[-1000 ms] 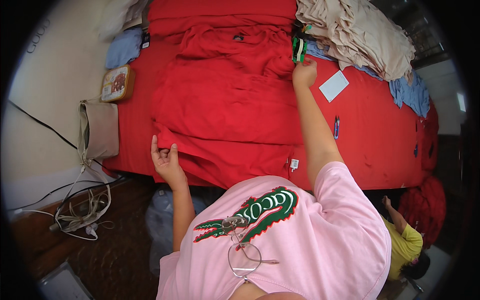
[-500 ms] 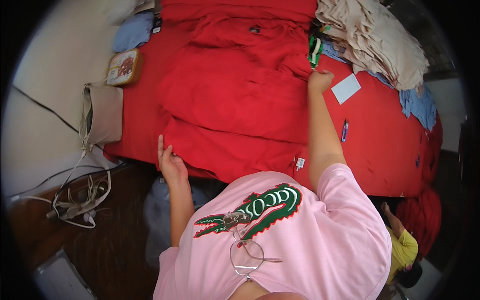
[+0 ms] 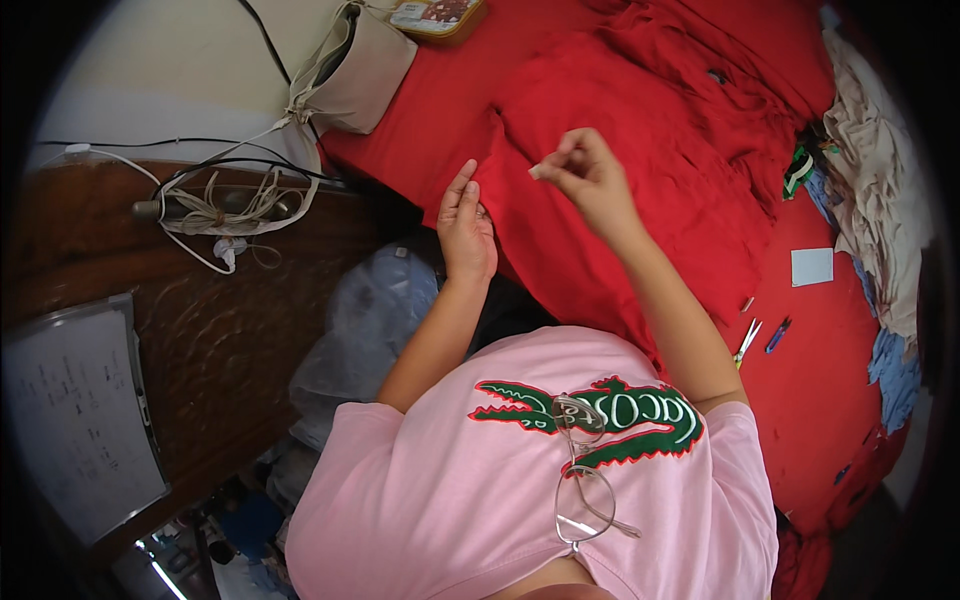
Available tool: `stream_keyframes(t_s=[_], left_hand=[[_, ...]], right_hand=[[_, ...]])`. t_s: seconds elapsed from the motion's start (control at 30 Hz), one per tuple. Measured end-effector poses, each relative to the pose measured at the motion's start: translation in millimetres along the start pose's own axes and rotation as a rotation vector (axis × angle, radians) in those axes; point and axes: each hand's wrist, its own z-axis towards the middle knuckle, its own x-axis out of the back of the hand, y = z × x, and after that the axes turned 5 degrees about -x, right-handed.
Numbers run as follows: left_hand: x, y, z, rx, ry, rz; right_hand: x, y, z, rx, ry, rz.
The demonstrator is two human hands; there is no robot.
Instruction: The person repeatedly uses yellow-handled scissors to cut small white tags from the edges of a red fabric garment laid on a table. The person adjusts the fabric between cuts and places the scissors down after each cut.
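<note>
A large red cloth (image 3: pixel 640 180) lies rumpled over the bed-like red surface before me. My left hand (image 3: pixel 467 235) is at its near left edge, fingers stretched upward and holding nothing that shows. Above the cloth, to the right of the left hand, my right hand (image 3: pixel 592 185) is closed in a pinch. A small pale piece that looks like tape (image 3: pixel 536 172) sticks out from its thumb and fingertips. The green tape dispenser (image 3: pixel 798 171) stands farther off at the right, beyond the cloth.
Right of the cloth lie scissors (image 3: pixel 746 343), a blue cutter-like tool (image 3: pixel 777 335) and a white card (image 3: pixel 812 267). Beige cloths (image 3: pixel 875 170) are heaped at the far right. A beige bag (image 3: pixel 362 75) stands at upper left, above tangled cables (image 3: pixel 240 205). A whiteboard (image 3: pixel 85 410) leans lower left.
My right hand has come back from beside the tape dispenser to over the cloth near my left hand, a small pale piece now in its fingertips. The view has turned leftward.
</note>
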Motion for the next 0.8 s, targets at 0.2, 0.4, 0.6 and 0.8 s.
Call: stream_keyframes(t_s=[0.2, 0.4, 0.6, 0.8], left_hand=[[13.3, 19.8, -1.8, 0.016, -0.059, 0.014], [36.0, 32.9, 2.8, 0.059, -0.095, -0.007], [42.5, 45.0, 7.3, 0.152, -0.043, -0.041], [79.3, 33.1, 21.8, 0.151, -0.087, -0.091]], right_hand=[[-63.6, 17.2, 10.0, 0.022, 0.075, -0.354], [-94.1, 17.0, 12.7, -0.038, 0.112, -0.493], [-105.1, 32.9, 17.5, -0.084, 0.159, -0.613], [-93.5, 54.0, 12.9, -0.504, 0.032, -0.644]])
